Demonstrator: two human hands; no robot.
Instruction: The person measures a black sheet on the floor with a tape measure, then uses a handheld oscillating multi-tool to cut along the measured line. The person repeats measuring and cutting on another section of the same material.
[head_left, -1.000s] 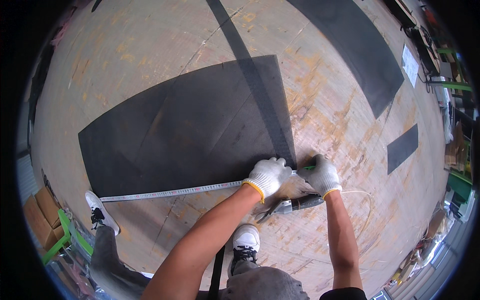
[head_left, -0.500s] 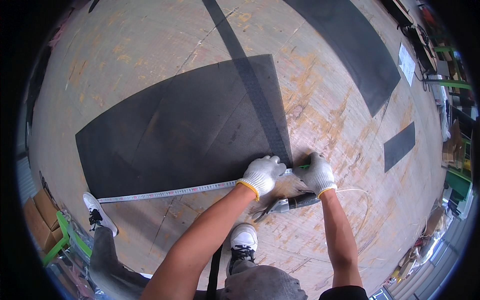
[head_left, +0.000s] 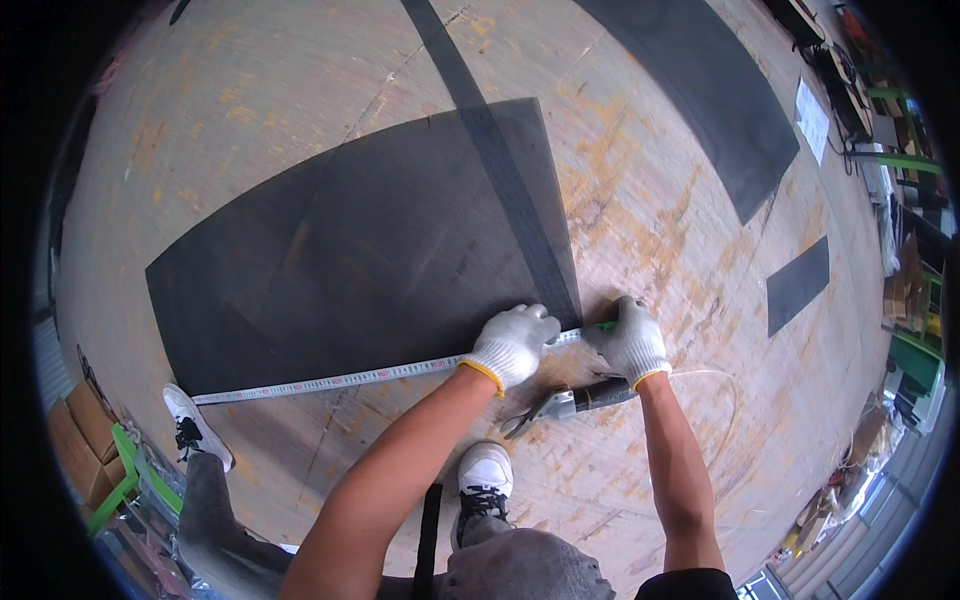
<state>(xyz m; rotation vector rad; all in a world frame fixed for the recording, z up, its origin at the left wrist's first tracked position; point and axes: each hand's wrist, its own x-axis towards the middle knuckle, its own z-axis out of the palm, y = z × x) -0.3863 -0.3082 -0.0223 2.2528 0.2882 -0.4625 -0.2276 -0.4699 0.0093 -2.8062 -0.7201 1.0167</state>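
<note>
A large dark sheet [head_left: 350,240], thin and mesh-like, lies flat with a darker strip [head_left: 500,180] across its right part. Along its near edge runs the white blade of a tape measure [head_left: 330,381], from beside my left shoe [head_left: 195,425] to the sheet's near right corner. My left hand [head_left: 510,348], in a white and grey glove, is closed over the blade just left of that corner. Past the corner, my gloved right hand [head_left: 632,340] grips the tape's green case, mostly hidden in the palm. Below lies a cutting tool [head_left: 565,405] with metal jaws and a black handle.
Another long dark sheet [head_left: 710,100] lies at the far right, with a small dark piece [head_left: 799,286] nearer. A pale cord [head_left: 735,400] curls beside my right wrist. Cardboard boxes [head_left: 82,435] and green frames [head_left: 120,480] stand at the left; a white paper [head_left: 812,120] lies far right.
My left hand has slid slightly left along the blade, baring more of it near the corner. My right hand stays at the case. The whole view has shifted a little.
</note>
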